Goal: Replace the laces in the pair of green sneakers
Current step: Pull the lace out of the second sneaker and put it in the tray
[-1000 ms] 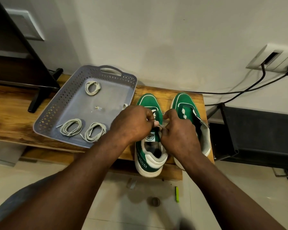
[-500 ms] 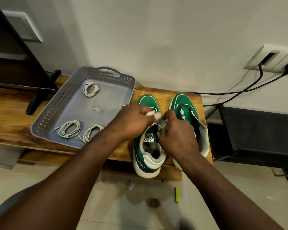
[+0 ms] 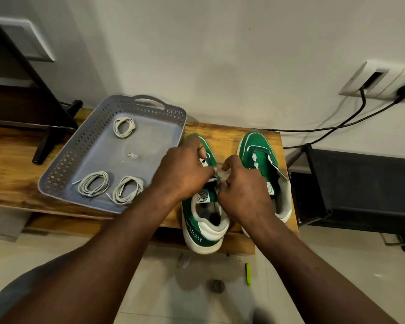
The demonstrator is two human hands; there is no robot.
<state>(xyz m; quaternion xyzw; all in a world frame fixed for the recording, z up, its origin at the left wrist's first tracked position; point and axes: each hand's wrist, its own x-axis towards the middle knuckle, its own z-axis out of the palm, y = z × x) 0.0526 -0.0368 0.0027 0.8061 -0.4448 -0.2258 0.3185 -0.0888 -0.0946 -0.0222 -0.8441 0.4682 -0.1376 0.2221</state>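
Note:
Two green sneakers with white soles stand side by side on the wooden bench [image 3: 14, 160], toes toward the wall. Both hands work over the left sneaker [image 3: 202, 222]. My left hand [image 3: 185, 170] curls over its tongue area and pinches a lace [image 3: 216, 177]. My right hand [image 3: 243, 192] pinches the same lace at the eyelets on the shoe's right side. The right sneaker [image 3: 258, 152] stands unlaced, its tongue flopped open. Most of the lace is hidden under my fingers.
A grey perforated tray [image 3: 80, 146] left of the shoes holds three coiled pale laces [image 3: 94, 187] and a small scrap. A wall socket with black cables [image 3: 351, 118] is at the right, above a black box [image 3: 360, 188]. Small items lie on the floor tiles.
Both hands stay on the left sneaker, shifting slightly over the eyelets; my left hand has moved a little toward the toe.

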